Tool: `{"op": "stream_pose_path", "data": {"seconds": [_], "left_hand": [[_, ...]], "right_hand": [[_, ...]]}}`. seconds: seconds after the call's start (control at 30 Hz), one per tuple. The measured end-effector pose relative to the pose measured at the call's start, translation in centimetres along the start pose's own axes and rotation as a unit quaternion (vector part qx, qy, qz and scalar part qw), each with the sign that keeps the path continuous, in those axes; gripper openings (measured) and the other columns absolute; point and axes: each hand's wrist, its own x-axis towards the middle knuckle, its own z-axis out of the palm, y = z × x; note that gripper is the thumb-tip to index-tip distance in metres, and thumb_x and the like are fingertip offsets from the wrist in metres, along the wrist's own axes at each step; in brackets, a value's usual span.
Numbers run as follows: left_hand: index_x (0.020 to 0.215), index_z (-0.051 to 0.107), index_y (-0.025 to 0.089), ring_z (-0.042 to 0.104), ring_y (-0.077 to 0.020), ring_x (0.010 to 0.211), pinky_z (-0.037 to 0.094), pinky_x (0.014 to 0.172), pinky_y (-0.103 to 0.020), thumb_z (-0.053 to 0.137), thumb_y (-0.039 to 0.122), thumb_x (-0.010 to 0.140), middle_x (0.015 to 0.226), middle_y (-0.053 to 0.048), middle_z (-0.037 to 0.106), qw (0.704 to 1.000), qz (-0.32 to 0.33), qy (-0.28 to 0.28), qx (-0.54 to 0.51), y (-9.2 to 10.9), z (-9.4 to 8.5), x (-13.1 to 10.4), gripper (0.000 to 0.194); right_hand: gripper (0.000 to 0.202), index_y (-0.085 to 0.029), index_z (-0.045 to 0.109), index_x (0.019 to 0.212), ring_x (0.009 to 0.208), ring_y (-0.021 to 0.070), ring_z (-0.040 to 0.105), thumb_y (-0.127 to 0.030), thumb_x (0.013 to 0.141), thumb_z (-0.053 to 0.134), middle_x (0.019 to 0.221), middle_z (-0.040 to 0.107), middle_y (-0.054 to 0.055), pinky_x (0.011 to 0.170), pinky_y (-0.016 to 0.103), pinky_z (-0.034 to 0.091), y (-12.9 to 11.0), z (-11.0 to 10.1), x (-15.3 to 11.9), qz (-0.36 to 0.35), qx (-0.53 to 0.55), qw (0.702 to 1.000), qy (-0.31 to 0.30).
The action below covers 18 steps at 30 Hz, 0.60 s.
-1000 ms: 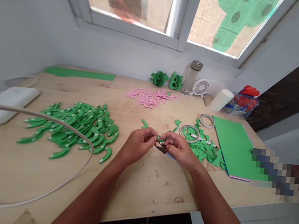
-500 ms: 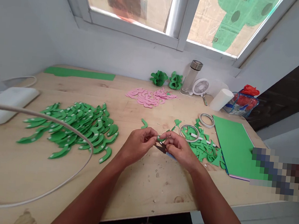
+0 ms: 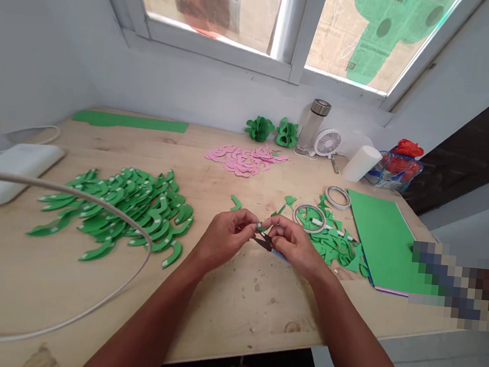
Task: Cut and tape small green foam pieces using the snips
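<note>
Between the fingertips of my left hand (image 3: pixel 226 233) is a small green paper piece (image 3: pixel 261 228) with a white patch on it. My right hand (image 3: pixel 291 243) is closed around scissors (image 3: pixel 263 243); their dark blades point left, and a bit of blue handle shows below the palm. My right index finger reaches to the green piece too. To the left lies a heap of curved green paper pieces (image 3: pixel 134 207) with white patches. Beyond my hands rests one more curved green strip (image 3: pixel 235 203). Green paper scraps (image 3: pixel 337 247) are spread right of my right hand.
Two tape rolls (image 3: pixel 338 198) lie at the right, near green sheets (image 3: pixel 384 237). Pink cutouts (image 3: pixel 240 159), folded green paper shapes (image 3: pixel 259 128), a glass bottle (image 3: pixel 313 126) and a small fan (image 3: pixel 328 142) are at the back. A white cable (image 3: pixel 123 275) loops across the left.
</note>
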Motion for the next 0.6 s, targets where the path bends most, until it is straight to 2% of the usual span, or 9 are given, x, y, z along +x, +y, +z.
{"op": "stream_pose_path", "data": {"seconds": [0.43, 0.6], "left_hand": [[0.075, 0.065, 0.016, 0.063, -0.0170, 0.065, 0.049, 0.062, -0.026, 0.056, 0.028, 0.074, 0.069, -0.004, 0.068, 1.000, -0.003, -0.016, 0.002, -0.09, -0.09, 0.05, 0.015], [0.073, 0.066, 0.017, 0.062, -0.0169, 0.063, 0.049, 0.059, -0.025, 0.059, 0.028, 0.072, 0.068, -0.004, 0.068, 1.000, 0.003, -0.008, -0.011, -0.18, -0.05, 0.01, 0.013]], "right_hand": [[0.029, -0.017, 0.054, 0.092, 0.050, 0.0077, 0.038, -0.012, 0.065, 0.045, 0.057, 0.047, -0.006, 0.047, 0.021, 0.024, -0.26, 0.05, -0.16, 0.002, -0.001, 1.000, 0.000], [0.029, -0.017, 0.054, 0.092, 0.049, 0.0077, 0.037, -0.012, 0.065, 0.045, 0.057, 0.047, -0.006, 0.047, 0.021, 0.023, -0.14, 0.05, -0.10, 0.003, 0.000, 1.000, 0.000]]}}
